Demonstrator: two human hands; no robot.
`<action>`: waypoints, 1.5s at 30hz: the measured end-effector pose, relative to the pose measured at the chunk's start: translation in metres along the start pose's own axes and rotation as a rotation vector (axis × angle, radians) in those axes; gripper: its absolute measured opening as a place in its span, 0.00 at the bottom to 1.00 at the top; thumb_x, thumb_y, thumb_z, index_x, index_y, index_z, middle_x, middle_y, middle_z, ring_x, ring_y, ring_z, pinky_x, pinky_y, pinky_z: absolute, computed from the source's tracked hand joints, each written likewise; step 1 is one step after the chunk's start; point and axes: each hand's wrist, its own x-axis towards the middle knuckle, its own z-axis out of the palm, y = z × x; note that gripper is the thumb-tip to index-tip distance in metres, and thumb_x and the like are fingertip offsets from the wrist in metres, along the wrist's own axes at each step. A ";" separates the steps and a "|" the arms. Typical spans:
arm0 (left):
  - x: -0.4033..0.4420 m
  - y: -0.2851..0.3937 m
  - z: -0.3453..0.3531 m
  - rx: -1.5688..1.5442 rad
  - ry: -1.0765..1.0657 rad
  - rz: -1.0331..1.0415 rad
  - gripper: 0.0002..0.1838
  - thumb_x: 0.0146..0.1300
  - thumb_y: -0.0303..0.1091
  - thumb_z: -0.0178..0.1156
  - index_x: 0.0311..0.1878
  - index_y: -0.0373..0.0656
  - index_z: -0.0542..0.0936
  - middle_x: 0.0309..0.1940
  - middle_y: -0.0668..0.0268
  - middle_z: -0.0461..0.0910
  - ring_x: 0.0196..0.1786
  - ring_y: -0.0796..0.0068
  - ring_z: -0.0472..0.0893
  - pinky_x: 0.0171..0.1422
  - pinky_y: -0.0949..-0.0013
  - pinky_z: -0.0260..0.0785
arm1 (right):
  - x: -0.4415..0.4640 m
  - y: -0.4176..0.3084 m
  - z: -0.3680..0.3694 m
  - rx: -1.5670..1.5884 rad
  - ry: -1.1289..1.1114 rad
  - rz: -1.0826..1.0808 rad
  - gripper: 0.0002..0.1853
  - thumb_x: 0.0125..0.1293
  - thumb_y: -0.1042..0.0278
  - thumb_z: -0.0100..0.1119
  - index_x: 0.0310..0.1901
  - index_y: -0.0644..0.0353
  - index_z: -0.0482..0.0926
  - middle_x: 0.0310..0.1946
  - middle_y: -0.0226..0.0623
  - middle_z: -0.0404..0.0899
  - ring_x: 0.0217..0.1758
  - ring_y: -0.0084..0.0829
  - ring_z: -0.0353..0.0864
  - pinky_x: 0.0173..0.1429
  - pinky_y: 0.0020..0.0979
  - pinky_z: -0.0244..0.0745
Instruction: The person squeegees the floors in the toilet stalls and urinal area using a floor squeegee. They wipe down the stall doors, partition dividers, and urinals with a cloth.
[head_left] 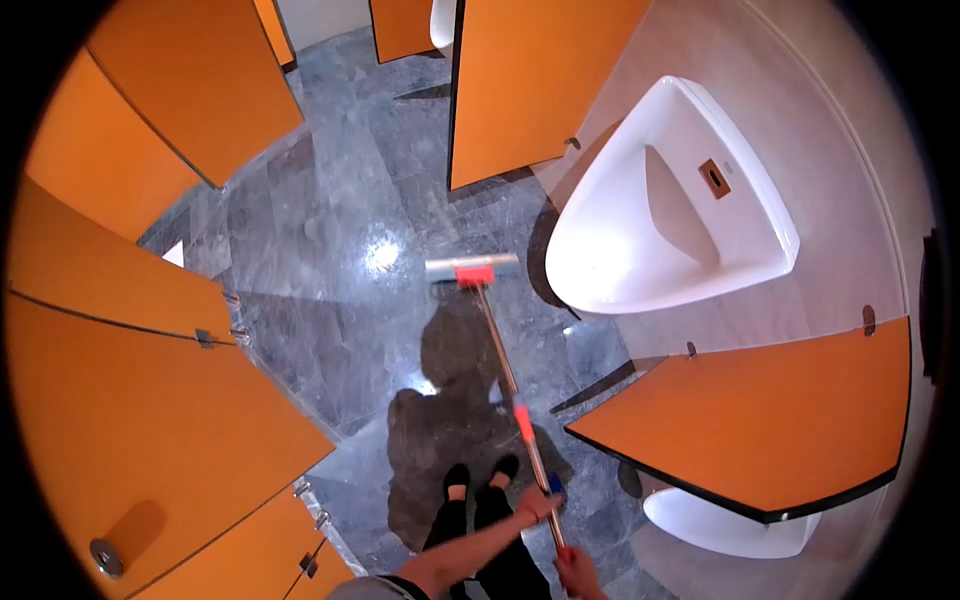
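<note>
A long-handled mop slants up from the bottom of the head view. It has a metallic pole with red sections, and its wide pale head with a red centre rests on the grey floor. My left hand is wrapped round the pole, close to a blue piece. Lower down, near the pole's end, my right hand also grips it. Fingers of both hands are closed. Past the mop head, to its right, a white urinal hangs on the wall.
Orange stall doors line the left side. Orange partitions jut from the right wall, with a second urinal below. Dark grey tiles reflect light. My feet in black shoes stand behind the mop. A white scrap lies by the left stalls.
</note>
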 end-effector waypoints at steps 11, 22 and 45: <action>0.111 0.088 -0.097 0.087 0.218 -0.069 0.22 0.44 0.48 0.65 0.38 0.40 0.80 0.35 0.51 0.81 0.42 0.52 0.80 0.47 0.55 0.71 | 0.137 -0.107 0.009 0.074 0.072 -0.100 0.15 0.53 0.59 0.62 0.35 0.64 0.77 0.23 0.46 0.78 0.27 0.43 0.80 0.33 0.41 0.72; 0.307 0.246 -0.283 0.383 0.573 -0.084 0.29 0.42 0.46 0.67 0.46 0.38 0.77 0.42 0.49 0.80 0.47 0.53 0.80 0.50 0.58 0.71 | 0.354 -0.339 -0.035 0.378 0.034 -0.303 0.10 0.54 0.68 0.58 0.34 0.66 0.75 0.17 0.46 0.76 0.18 0.42 0.79 0.25 0.39 0.73; 0.294 0.242 -0.432 0.125 0.381 -0.075 0.24 0.45 0.49 0.63 0.41 0.40 0.79 0.36 0.50 0.81 0.43 0.50 0.80 0.48 0.55 0.71 | 0.348 -0.482 -0.005 0.184 0.022 -0.307 0.13 0.56 0.61 0.58 0.34 0.65 0.75 0.20 0.46 0.76 0.24 0.43 0.79 0.30 0.40 0.71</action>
